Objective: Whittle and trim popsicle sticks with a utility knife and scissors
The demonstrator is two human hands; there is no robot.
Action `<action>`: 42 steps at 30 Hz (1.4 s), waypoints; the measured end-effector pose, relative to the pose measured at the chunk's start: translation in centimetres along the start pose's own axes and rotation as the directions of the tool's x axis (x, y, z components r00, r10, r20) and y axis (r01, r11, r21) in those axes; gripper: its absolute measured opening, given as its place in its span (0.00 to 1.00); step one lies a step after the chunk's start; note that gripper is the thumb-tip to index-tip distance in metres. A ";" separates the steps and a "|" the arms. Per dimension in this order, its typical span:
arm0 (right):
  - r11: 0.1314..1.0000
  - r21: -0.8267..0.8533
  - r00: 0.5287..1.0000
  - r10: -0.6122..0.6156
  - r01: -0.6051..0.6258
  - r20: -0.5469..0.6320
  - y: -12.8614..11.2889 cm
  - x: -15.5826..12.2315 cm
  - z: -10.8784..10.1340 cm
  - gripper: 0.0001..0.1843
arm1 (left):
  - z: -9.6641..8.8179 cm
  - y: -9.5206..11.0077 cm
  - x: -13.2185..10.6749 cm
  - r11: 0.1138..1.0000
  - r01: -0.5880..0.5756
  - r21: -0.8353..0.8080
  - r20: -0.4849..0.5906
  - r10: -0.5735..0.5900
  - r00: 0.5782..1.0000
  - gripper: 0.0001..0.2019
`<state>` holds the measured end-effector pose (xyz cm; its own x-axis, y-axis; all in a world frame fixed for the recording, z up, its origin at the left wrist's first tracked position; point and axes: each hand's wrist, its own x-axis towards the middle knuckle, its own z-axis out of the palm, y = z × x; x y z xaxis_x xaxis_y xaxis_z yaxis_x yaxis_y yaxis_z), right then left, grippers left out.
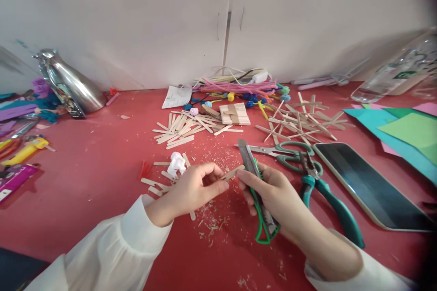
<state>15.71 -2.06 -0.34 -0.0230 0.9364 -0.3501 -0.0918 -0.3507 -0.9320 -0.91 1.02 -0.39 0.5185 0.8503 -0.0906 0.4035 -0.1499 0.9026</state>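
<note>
The left hand (196,188) is pinching one end of a thin wooden stick (233,173) between thumb and fingers, and the stick is pointing across toward the right hand (273,186), its far end lying at the right thumb tip. The right hand is gripping a green utility knife (265,215), whose blade is pointing up and away from the person — whether the edge is touching the stick, I cannot tell. Both hands are hovering over the middle of the red tabletop (85,182), where wood shavings (214,223) are lying scattered around and below them. Beside the left hand, a crumpled white tissue (176,163) is resting on a few loose sticks, with a red scrap (146,169) lying just to its left. Beyond the hands, a pile of sticks (180,127) is spreading out next to a banded bundle (235,113), and another heap (303,120) is sitting farther right. Near the right hand, scissors (295,150) and teal-handled pliers (327,191) are lying close together, the pliers' nose crossing the scissors' handles — and a phone (372,186) is lying to their right. Pink pipe cleaners (239,85) are lying behind the bundle, while a metal jug (75,84) is standing at the back left.
</note>
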 end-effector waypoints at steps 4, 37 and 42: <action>1.000 -0.026 0.999 -0.012 0.013 0.033 0.2 -0.2 0.4 0.17 | 0.1 0.3 -0.1 0.999 -0.025 0.021 0.005 0.024 1.000 0.15; 0.997 0.078 1.000 -0.004 0.004 -0.003 0.5 0.2 -0.5 0.18 | -0.3 -0.1 -0.3 0.968 0.183 -0.174 0.208 -0.145 0.967 0.10; 0.998 0.068 1.000 -0.014 0.016 -0.019 0.4 0.3 -0.6 0.17 | -0.3 -0.2 -0.2 0.968 0.165 -0.191 0.190 -0.129 0.973 0.11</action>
<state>16.29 -1.92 -0.83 -0.0029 0.9410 -0.3385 -0.1594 -0.3346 -0.9288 -1.35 1.03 -0.45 0.5960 0.7510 -0.2843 0.3322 0.0917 0.9387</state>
